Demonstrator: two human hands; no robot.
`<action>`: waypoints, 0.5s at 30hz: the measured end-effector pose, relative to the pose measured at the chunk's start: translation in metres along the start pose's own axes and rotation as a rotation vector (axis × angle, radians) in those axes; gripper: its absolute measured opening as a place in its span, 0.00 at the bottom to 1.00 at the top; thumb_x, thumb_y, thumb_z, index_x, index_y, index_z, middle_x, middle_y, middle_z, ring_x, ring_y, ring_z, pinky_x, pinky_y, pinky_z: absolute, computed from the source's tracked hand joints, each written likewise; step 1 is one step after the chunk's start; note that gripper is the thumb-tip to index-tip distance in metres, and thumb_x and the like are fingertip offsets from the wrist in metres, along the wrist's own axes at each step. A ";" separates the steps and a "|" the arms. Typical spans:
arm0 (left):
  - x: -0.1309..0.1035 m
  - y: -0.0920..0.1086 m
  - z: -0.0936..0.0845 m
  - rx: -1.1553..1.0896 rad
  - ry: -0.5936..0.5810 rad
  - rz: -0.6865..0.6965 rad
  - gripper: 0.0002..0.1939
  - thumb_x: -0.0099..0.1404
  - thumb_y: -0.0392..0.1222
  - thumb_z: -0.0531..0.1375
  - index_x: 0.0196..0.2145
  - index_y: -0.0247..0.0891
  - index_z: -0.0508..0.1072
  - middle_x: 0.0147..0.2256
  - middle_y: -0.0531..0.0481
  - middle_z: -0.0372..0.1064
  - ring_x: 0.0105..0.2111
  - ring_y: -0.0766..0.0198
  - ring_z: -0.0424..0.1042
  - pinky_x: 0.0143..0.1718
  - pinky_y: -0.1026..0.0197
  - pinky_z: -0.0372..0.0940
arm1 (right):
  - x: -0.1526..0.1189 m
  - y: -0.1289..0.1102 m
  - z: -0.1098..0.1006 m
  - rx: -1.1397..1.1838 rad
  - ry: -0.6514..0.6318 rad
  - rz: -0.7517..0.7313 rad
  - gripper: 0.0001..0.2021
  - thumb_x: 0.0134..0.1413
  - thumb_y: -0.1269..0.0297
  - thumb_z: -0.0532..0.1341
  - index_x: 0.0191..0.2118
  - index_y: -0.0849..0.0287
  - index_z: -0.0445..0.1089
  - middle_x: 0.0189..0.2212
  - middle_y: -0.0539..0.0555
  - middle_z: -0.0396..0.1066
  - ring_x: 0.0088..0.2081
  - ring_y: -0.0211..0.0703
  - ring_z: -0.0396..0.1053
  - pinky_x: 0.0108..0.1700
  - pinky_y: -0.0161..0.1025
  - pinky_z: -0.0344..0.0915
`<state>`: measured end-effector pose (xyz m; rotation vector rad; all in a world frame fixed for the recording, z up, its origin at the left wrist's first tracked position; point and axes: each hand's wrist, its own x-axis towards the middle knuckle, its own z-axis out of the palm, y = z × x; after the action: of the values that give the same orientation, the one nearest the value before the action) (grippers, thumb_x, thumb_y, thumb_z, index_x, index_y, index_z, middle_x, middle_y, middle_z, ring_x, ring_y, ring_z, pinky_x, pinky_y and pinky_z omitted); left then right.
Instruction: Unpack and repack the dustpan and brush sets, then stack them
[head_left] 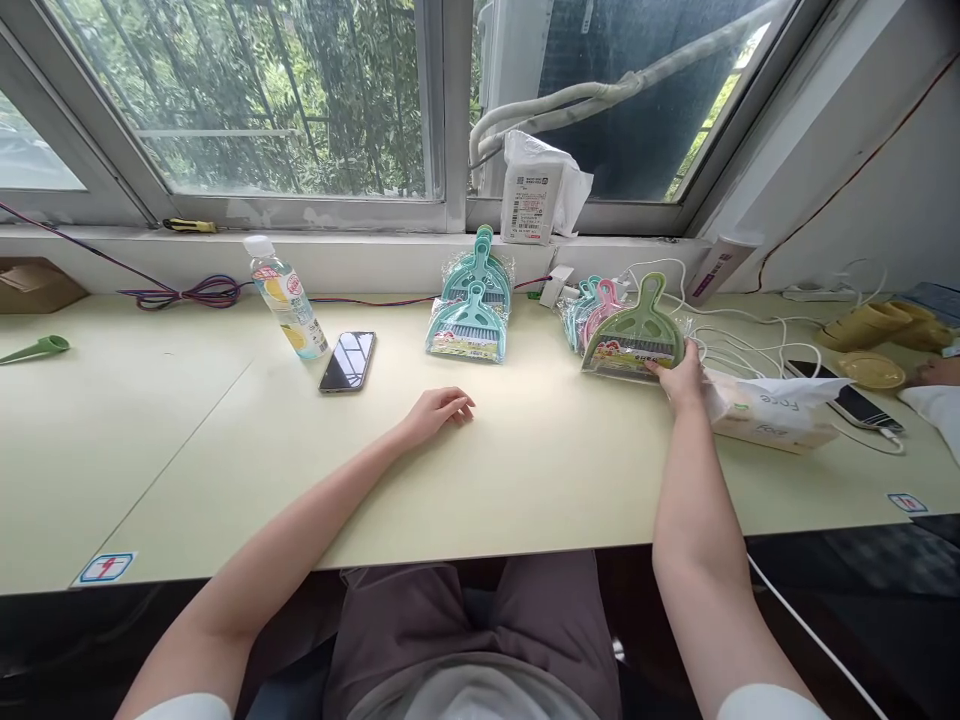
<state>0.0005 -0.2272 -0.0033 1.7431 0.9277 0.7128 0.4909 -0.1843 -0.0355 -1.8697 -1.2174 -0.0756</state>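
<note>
I see bright daylight from the big window (300, 100); the phone (348, 361) shines, and the edges bend.

Some fingers of the right hand (681, 378) are hidden by the green dustpan (634, 335). The left edge cuts the brown box (37, 286); small print on the white pack (531, 205) is unreadable.

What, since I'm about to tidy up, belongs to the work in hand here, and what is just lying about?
Part of the work, apparently:
green dustpan set, held by the right hand
pink dustpan set
teal dustpan sets

Probably just lying about:
bottle
dark phone
coiled cable
tissue pack
yellow cutter
</note>
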 end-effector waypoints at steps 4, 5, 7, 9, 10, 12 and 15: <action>0.000 0.001 0.000 -0.002 -0.004 -0.009 0.21 0.63 0.56 0.54 0.37 0.34 0.73 0.33 0.45 0.73 0.30 0.65 0.72 0.36 0.61 0.66 | -0.002 -0.002 0.008 0.005 0.058 0.034 0.35 0.45 0.57 0.63 0.59 0.59 0.54 0.55 0.63 0.63 0.55 0.55 0.61 0.53 0.50 0.57; 0.000 0.000 0.001 -0.008 -0.006 -0.002 0.20 0.63 0.56 0.54 0.36 0.34 0.73 0.33 0.46 0.73 0.30 0.65 0.72 0.37 0.60 0.67 | -0.002 -0.002 0.010 -0.004 0.077 0.046 0.34 0.46 0.57 0.63 0.59 0.59 0.55 0.55 0.63 0.63 0.55 0.55 0.60 0.53 0.50 0.57; 0.001 -0.001 0.001 -0.024 -0.014 0.019 0.20 0.62 0.55 0.55 0.36 0.34 0.73 0.32 0.45 0.73 0.31 0.65 0.72 0.37 0.60 0.67 | -0.002 -0.001 0.013 -0.018 0.129 0.075 0.34 0.46 0.58 0.64 0.59 0.59 0.55 0.54 0.64 0.64 0.54 0.56 0.59 0.53 0.51 0.56; 0.001 -0.002 0.001 -0.025 -0.020 0.038 0.20 0.63 0.55 0.55 0.36 0.34 0.73 0.33 0.45 0.72 0.31 0.65 0.72 0.38 0.59 0.67 | -0.002 0.000 0.016 -0.027 0.182 0.089 0.35 0.46 0.59 0.64 0.59 0.59 0.54 0.54 0.64 0.63 0.54 0.57 0.58 0.53 0.51 0.56; 0.001 -0.003 0.000 -0.018 -0.023 0.043 0.20 0.63 0.54 0.54 0.37 0.34 0.73 0.33 0.45 0.72 0.31 0.65 0.72 0.38 0.59 0.67 | -0.002 0.001 0.018 -0.032 0.199 0.090 0.34 0.46 0.59 0.64 0.59 0.59 0.54 0.54 0.64 0.63 0.55 0.57 0.57 0.54 0.51 0.55; 0.001 -0.004 0.000 0.002 -0.029 0.046 0.19 0.64 0.54 0.54 0.37 0.34 0.73 0.33 0.45 0.72 0.31 0.64 0.72 0.38 0.59 0.67 | 0.000 0.001 0.020 -0.038 0.201 0.089 0.32 0.47 0.60 0.63 0.59 0.59 0.55 0.55 0.63 0.62 0.55 0.58 0.56 0.55 0.52 0.53; 0.000 -0.004 -0.001 0.037 -0.039 0.050 0.19 0.65 0.53 0.53 0.38 0.35 0.73 0.34 0.45 0.73 0.32 0.64 0.72 0.37 0.60 0.67 | 0.007 0.004 0.023 -0.035 0.158 0.096 0.31 0.47 0.62 0.64 0.58 0.59 0.56 0.55 0.63 0.62 0.55 0.57 0.56 0.55 0.52 0.53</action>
<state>-0.0014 -0.2262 -0.0067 1.8123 0.8782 0.6952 0.4884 -0.1643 -0.0489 -1.9110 -1.0236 -0.1891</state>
